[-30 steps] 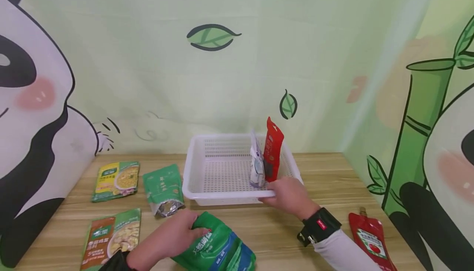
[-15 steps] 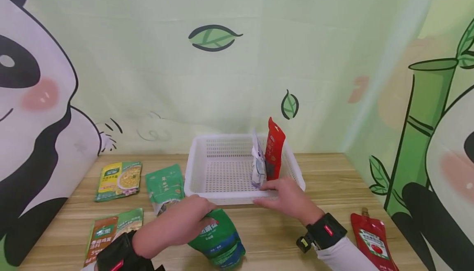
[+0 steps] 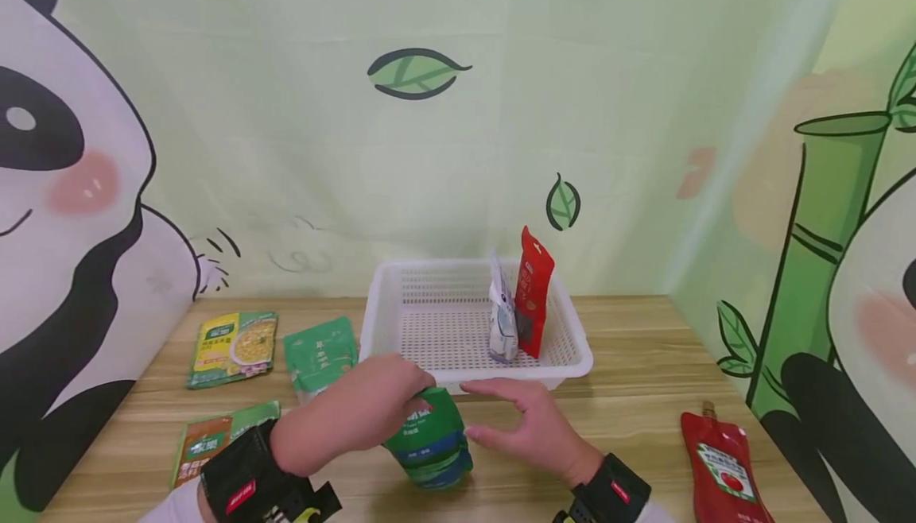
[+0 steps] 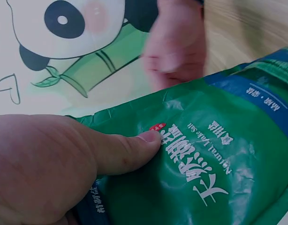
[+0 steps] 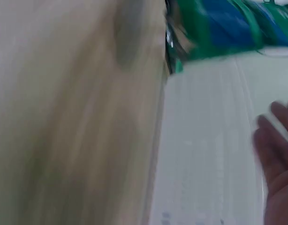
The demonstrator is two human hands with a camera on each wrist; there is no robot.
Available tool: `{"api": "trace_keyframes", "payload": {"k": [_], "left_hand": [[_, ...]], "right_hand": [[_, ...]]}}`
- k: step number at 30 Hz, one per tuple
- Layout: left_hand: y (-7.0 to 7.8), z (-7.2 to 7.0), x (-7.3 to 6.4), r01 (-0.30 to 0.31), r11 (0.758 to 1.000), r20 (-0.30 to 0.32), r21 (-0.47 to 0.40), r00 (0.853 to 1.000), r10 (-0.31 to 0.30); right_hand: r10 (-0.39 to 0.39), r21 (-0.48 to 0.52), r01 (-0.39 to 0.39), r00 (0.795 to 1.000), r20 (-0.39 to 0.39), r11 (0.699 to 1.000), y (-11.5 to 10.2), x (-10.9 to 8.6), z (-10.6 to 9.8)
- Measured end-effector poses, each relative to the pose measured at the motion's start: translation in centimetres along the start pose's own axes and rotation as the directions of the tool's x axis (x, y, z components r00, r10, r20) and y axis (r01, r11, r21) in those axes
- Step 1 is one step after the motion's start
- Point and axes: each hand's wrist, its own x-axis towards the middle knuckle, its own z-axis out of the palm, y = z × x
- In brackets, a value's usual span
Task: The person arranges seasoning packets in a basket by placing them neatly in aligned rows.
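A green and blue bag of salt (image 3: 429,445), printed "Natural Lake Salt", hangs tilted in front of the basket. My left hand (image 3: 368,404) grips its upper end; in the left wrist view the thumb (image 4: 130,150) lies across the printed front. Just right of the bag is my right hand (image 3: 525,428), thumb and fingers spread apart with nothing between them. The right wrist view, blurred, has the right hand's fingers (image 5: 275,140) apart from the bag. Behind both hands, a white plastic basket (image 3: 554,372) holds a white packet (image 3: 503,328) and a red packet (image 3: 533,296), standing upright at its right side.
Left on the wooden table (image 3: 622,340) lie a yellow packet (image 3: 232,348), a green pouch (image 3: 320,356) partly behind my left arm, and a brown and green packet (image 3: 203,445). A red spouted tomato pouch (image 3: 726,467) lies at the right. A printed curtain backs the table.
My left hand has raised the salt bag and brought it rightward, turning it more upright. The right hand has let go of the basket's front rim and moved back toward the bag.
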Motion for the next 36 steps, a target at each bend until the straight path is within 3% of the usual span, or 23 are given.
{"api": "trace_keyframes", "payload": {"k": [4, 10, 14, 17, 28, 31, 33, 35, 36], "left_hand": [[0.8, -1.2, 0.4, -0.052, 0.999, -0.007, -0.015, 0.999, 0.051], [1.9, -2.7, 0.7, -0.051, 0.998, 0.002, -0.03, 0.999, 0.051], [2.4, -3.3, 0.8, -0.068, 0.998, 0.004, -0.008, 0.998, 0.068], [2.7, -3.3, 0.9, -0.082, 0.997, 0.009, 0.005, 0.997, 0.082], [2.5, -2.9, 1.0, -0.098, 0.995, 0.02, 0.009, 0.995, 0.097], [2.4, -2.6, 1.0, -0.072, 0.997, -0.032, 0.018, 0.997, 0.073], [2.4, -2.2, 1.0, -0.047, 0.997, -0.115, 0.06, 0.992, 0.054], [2.4, -1.6, 1.0, -0.012, 0.995, -0.229, 0.1, 0.973, 0.035], [2.4, -1.2, 0.9, 0.007, 0.994, -0.297, 0.113, 0.954, 0.027]], "right_hand": [[0.128, 0.11, -0.147, 0.978, 0.166, 0.983, -0.3, -0.1, 1.3], [0.211, 0.269, -0.286, 0.938, 0.275, 0.92, -0.5, -0.4, 2.7], [0.246, 0.357, -0.341, 0.927, 0.284, 0.87, -0.8, -0.6, 3.3], [0.272, 0.387, -0.362, 0.924, 0.268, 0.848, -1.1, -0.8, 3.7], [0.311, 0.422, -0.366, 0.93, 0.196, 0.83, -1.6, -1.0, 4.7], [0.335, 0.41, -0.378, 0.926, 0.176, 0.83, -1.6, -0.9, 4.7], [0.359, 0.404, -0.394, 0.919, 0.162, 0.826, -1.5, -0.8, 4.6], [0.381, 0.398, -0.408, 0.913, 0.149, 0.822, -1.5, -0.8, 4.6], [0.39, 0.398, -0.414, 0.91, 0.142, 0.819, -1.5, -0.7, 4.6]]}}
